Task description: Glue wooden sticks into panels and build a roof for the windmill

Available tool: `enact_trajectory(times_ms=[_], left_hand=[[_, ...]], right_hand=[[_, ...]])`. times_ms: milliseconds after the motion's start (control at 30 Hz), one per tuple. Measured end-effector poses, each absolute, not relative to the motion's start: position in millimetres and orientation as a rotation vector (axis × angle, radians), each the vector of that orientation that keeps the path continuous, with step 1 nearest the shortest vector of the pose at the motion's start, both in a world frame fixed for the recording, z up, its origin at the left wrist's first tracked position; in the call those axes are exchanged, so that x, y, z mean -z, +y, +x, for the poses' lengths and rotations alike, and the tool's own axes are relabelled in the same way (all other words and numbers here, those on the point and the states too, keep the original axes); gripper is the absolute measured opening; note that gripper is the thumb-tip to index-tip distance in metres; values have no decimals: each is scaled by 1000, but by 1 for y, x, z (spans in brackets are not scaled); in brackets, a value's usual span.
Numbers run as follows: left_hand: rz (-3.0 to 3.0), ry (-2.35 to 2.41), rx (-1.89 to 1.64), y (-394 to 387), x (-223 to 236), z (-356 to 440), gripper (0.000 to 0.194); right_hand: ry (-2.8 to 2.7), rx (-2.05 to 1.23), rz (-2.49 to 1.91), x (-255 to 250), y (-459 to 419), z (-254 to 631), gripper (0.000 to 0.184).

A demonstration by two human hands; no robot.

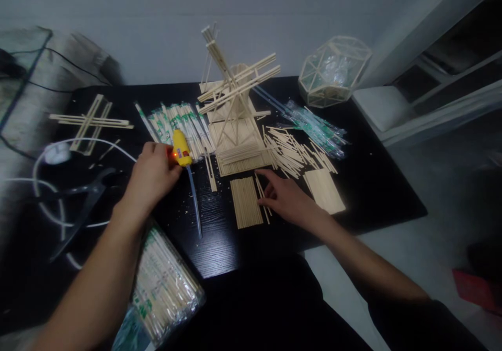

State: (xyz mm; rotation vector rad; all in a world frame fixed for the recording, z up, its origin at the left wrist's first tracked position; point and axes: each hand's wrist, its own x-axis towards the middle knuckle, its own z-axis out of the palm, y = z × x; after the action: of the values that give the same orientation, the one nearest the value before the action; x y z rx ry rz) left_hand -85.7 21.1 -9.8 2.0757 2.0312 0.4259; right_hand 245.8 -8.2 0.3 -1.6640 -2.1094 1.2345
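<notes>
My left hand (155,170) is closed round the handle of a yellow hot glue gun (181,147). An orange light glows by the fingers, and a clear glue stick (195,199) juts from the gun's back end towards me. My right hand (284,196) rests low over the table, thumb and index finger apart, their tips at a couple of loose thin wooden sticks (267,212). Right beside those sticks lies a flat panel of sticks (246,204) set side by side. Behind both hands stands a windmill model (237,105) built of sticks, with crossed blades, on a stick base.
Cut sticks (288,152) are heaped right of the model; another panel (325,190) lies nearby. Wrapped chopsticks (172,121) and a crossed stick frame (92,123) are on the left. A full pack (167,288) sits in front. A white cable (39,183) loops at left; a geometric frame (335,71) stands back right.
</notes>
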Motion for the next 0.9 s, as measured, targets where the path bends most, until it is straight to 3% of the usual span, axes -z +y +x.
enact_trajectory(times_ms=[100,333,633,800,900], left_hand=[[2022,2163,-344,18,-2,-83,38],[2037,2187,-637,12,-28,-76,40],[1879,1854,-702,-2,-58,-51,32],[1903,1688,-782,-3,-48,-39,37],[1742,1722,-845,-1,-32,-37,44]], right_hand=[[-2121,-1225,-1628,0,-5,242,71],[-2083,-1276,-1623,-1,2,245,77],[-1858,-1403,-1464,5,16,253,75],[-1557,-1612,-1279,5,26,243,68],[-1446,-1666,-1187,9,29,239,76]])
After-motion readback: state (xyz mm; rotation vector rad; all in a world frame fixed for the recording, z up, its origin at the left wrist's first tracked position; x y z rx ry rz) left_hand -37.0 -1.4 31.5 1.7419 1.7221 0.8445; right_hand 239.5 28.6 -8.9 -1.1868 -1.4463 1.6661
